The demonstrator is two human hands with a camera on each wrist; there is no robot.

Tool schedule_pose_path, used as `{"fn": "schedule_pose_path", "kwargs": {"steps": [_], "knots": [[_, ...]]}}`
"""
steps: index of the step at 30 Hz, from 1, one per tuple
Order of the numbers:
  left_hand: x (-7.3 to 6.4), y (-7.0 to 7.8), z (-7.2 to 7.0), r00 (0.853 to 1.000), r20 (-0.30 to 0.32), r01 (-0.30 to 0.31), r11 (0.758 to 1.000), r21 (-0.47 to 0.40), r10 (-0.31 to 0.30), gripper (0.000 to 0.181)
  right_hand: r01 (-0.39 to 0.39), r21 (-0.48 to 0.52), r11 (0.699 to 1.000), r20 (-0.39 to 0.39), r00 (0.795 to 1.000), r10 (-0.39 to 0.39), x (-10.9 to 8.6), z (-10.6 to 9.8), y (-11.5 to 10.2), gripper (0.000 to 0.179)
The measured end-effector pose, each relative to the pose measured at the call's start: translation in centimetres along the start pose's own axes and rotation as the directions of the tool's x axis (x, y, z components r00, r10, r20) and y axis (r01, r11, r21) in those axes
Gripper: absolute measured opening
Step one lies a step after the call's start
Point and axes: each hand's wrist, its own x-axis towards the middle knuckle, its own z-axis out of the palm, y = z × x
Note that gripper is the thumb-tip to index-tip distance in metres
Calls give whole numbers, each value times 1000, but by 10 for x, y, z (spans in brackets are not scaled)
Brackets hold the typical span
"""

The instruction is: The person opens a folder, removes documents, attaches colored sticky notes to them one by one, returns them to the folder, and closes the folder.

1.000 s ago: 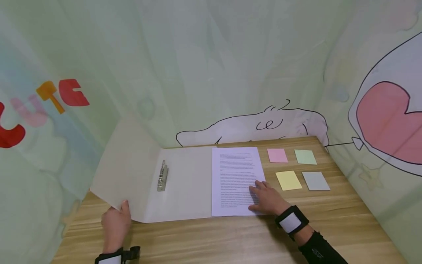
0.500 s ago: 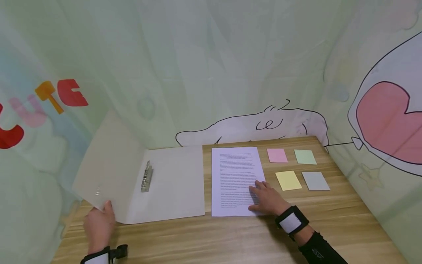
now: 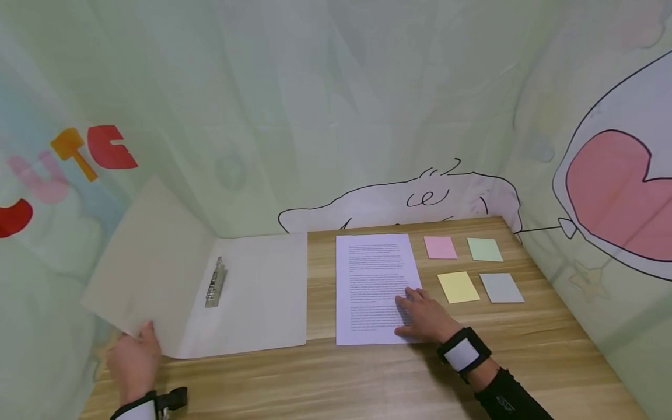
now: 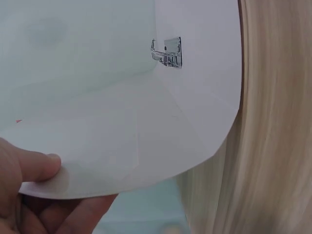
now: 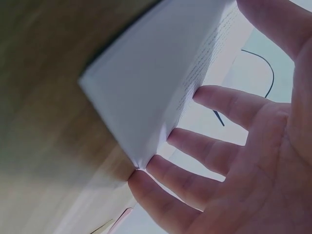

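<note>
An open white folder (image 3: 257, 297) with a metal clip (image 3: 216, 284) near its spine lies at the left of the table, its front cover (image 3: 149, 268) raised at a slant. My left hand (image 3: 135, 359) pinches the lower edge of that cover; in the left wrist view the thumb (image 4: 41, 166) is on the inner face and the fingers are beneath. My right hand (image 3: 426, 318) rests with spread fingers on the lower right of a printed paper stack (image 3: 375, 280). The right wrist view shows the fingertips (image 5: 178, 136) touching the printed sheet.
Four-sided sticky pads in pink (image 3: 440, 247), green (image 3: 485, 249), yellow (image 3: 459, 287) and grey-blue (image 3: 501, 288) lie right of the paper. A printed curtain (image 3: 336, 116) surrounds the wooden table (image 3: 294, 385) at the back and sides.
The folder has slid left with my left hand, opening a strip of table between it and the paper, which it touched or underlay before. My right hand has stayed on the paper.
</note>
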Motion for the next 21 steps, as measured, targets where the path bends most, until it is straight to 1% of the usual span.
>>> {"fn": "schedule_pose_path", "kwargs": {"steps": [3, 7, 11, 14, 16, 18, 21], "knots": [[3, -4, -2, 1000, -7, 22, 1000, -3, -22, 45, -6, 2, 1000, 7, 1000, 6, 0, -1, -1, 69], [7, -9, -4, 999, -30, 20, 1000, -7, -20, 46, -11, 5, 1000, 8, 1000, 11, 1, -1, -1, 69], [10, -11, -6, 999, -28, 44, 999, -16, -45, 49, -8, 0, 1000, 5, 1000, 8, 0, -1, -1, 69], [11, -11, -7, 995, -9, 94, 995, -25, -94, 50, -7, 0, 1000, 3, 1000, 7, -1, -1, -1, 69], [13, -12, -8, 994, -2, 113, 993, -21, -113, 51, -7, 2, 1000, -1, 1000, 7, -2, -1, -2, 69], [15, -12, -9, 992, 2, 124, 992, -8, -124, 51, -11, -1, 1000, -1, 1000, 11, -2, -2, -2, 69], [18, -14, -10, 993, -1, 118, 993, 15, -118, 51, -12, 5, 1000, -2, 1000, 12, -2, -2, -3, 68]]}}
